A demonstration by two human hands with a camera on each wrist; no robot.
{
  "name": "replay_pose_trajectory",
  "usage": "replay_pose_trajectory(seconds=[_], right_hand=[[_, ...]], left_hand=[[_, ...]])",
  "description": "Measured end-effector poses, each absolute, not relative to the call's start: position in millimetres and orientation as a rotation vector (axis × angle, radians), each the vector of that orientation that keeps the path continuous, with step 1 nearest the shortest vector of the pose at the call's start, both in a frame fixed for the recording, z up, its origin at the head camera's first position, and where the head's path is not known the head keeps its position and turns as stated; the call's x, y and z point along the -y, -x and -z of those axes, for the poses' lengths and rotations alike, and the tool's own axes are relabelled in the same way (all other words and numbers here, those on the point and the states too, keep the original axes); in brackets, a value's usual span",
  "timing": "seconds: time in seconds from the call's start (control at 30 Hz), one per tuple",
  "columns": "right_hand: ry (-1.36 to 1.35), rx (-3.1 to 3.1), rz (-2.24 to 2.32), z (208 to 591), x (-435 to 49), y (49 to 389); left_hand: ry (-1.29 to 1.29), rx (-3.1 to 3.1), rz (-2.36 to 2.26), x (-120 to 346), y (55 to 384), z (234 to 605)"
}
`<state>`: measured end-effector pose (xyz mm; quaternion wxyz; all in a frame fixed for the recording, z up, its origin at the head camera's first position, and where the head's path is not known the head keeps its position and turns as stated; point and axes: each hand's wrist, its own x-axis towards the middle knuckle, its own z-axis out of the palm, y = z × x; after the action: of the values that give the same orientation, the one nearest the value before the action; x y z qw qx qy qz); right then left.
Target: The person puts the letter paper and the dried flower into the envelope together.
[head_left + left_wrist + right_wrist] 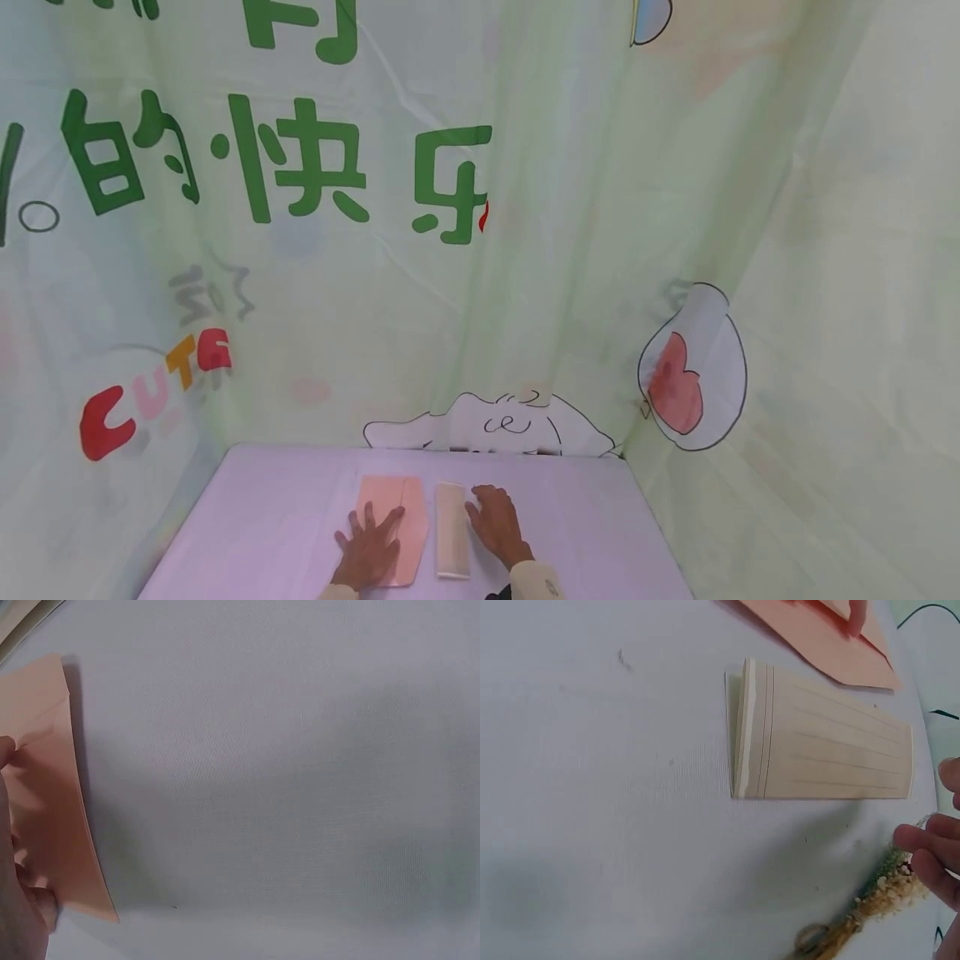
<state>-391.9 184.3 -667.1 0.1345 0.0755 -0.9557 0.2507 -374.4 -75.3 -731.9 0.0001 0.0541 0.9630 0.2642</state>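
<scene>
Green “的快乐” [311, 177] and multicoloured “CUTE” [182, 364] stand on the curtain [420, 333].

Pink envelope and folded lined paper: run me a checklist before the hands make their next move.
1. Left hand resting on the pink envelope: ok.
2. Folded lined paper lying apart from the envelope: ok.
3. Paper's layers closed flush: not ok, they gape at one end in the right wrist view.
4. Paper gripped by the right hand: not ok, it lies beside that hand.
5. Right hand off the dried flower bouquet: cannot tell, the fingers overlap it in the right wrist view.
6. Envelope empty: cannot tell, its inside does not show.
</scene>
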Motion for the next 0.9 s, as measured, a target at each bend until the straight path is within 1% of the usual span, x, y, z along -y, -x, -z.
replay_pose_trajectory(seconds=[0.2, 0.27, 0.4, 0.57, 0.7, 0.9], right_hand=[[-0.001, 2.680, -1.041, 677, -171, 398], [0.109, 2.675, -1.115, 677, -165, 398], [0.279, 2.631, -1.131, 684, -156, 395], [0.331, 2.524, -1.130, 698, -151, 388], [0.360, 2.477, -1.101, 713, -146, 391], [0.486, 2.523, -1.082, 719, -134, 391]], left_hand=[[-0.158, -3.009, -0.804, 76, 376, 721], [-0.165, -3.013, -0.810, 76, 375, 720], [-0.169, -3.010, -0.819, 76, 374, 721], [-0.174, -2.997, -0.851, 75, 373, 723], [-0.188, -3.002, -0.877, 75, 372, 722], [-0.184, -2.993, -0.890, 75, 370, 718]])
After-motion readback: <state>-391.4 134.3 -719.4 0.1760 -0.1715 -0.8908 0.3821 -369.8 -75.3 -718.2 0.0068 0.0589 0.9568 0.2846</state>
